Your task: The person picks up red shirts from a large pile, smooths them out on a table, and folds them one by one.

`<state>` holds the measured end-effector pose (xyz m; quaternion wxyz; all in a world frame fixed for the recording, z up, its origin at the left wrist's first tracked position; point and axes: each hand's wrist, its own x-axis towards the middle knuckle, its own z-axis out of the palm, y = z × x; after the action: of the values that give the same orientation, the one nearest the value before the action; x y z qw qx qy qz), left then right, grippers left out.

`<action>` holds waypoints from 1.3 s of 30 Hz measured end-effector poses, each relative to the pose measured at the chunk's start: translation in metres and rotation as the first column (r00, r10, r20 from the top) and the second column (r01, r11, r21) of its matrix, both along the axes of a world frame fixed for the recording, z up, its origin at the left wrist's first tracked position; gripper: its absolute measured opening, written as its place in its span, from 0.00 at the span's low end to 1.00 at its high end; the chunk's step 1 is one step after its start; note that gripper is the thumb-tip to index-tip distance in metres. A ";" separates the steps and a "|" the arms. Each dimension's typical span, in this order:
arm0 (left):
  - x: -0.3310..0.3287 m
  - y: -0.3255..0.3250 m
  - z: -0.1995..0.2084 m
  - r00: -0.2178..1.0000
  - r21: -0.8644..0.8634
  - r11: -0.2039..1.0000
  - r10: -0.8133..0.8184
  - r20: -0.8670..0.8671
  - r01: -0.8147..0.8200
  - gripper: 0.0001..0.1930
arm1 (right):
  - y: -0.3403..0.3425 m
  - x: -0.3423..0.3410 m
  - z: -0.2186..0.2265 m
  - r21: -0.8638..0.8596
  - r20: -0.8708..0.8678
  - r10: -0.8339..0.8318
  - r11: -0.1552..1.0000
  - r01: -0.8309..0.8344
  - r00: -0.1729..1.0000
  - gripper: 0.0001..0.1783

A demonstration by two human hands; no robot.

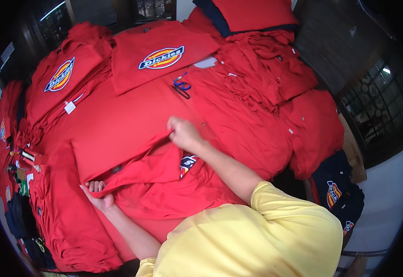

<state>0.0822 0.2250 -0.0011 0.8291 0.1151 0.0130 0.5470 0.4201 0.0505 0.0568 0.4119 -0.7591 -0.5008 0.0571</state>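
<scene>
A red T-shirt (141,173) is spread in front of me, its lower part bunched and close to my body. My left hand (100,195) grips the shirt's near left edge, with the fingers curled around the cloth. Farther up and to the right, my right hand (185,134) is closed on another part of the same edge, pulling it up into a taut line. Below my right wrist, part of a printed badge (188,164) shows among the folds. Beyond the raised edge lies a smooth stretch of red cloth (113,124).
Small scissors with blue handles (182,84) lie beyond my right hand. Folded red shirts with an oval print (164,41) are stacked at the back. Heaped red shirts (270,69) fill the right, and more (67,207) lie at left. Navy shirts (333,177) hang at the right edge.
</scene>
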 end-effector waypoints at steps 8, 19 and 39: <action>0.025 -0.015 0.017 0.966 -0.034 0.999 0.023 -0.259 -0.033 0.15 | 0.007 0.035 -0.038 0.115 0.177 -0.172 0.982 0.153 0.969 0.13; 0.011 -0.037 0.063 0.946 0.235 0.971 0.048 -0.321 0.030 0.18 | -0.007 0.089 0.005 0.417 -0.902 0.408 0.908 0.047 0.139 0.18; -0.027 -0.119 0.055 0.751 0.134 0.980 -0.023 -0.660 0.147 0.24 | -0.121 0.036 0.058 -0.495 -0.246 0.304 0.777 -0.389 0.921 0.24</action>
<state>0.0552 0.1059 0.0538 0.7824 0.3728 0.2484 0.4326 0.4558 -0.0708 0.1147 0.2036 -0.7313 -0.5630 0.3268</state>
